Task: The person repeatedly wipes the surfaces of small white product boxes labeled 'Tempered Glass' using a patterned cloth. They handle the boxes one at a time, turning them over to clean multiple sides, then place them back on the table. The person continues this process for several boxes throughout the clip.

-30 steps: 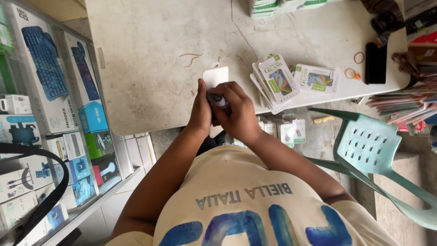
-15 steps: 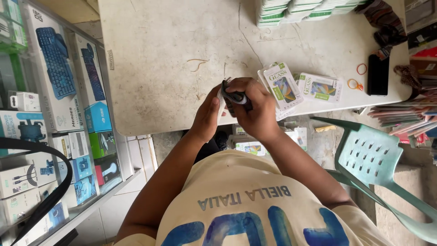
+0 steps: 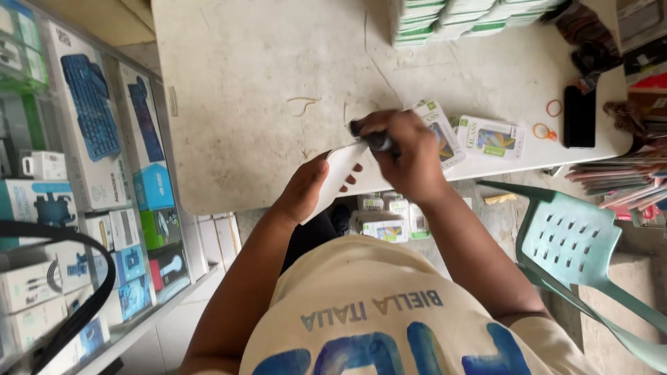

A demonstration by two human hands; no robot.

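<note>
Two hands are working together at the near edge of a pale, scuffed counter. One landmark serves for places: the white flat card being held just off that edge. The left hand is cupping the card from below, fingers curled behind it and thumb over its face, gripping it. The right hand is closing around a dark marker, whose tip is meeting the card's upper end.

Right of the card, small boxed packets with green trim are lying flat on the counter. Farther right, two orange rubber bands and a black phone are resting near the counter's end. Above the card, at the counter's far side, stacks of green-and-white boxes are sitting. Left of the card, a glass shelf case is showing boxed keyboards and accessories. Below and right of the card, a teal plastic chair is standing on the floor.
</note>
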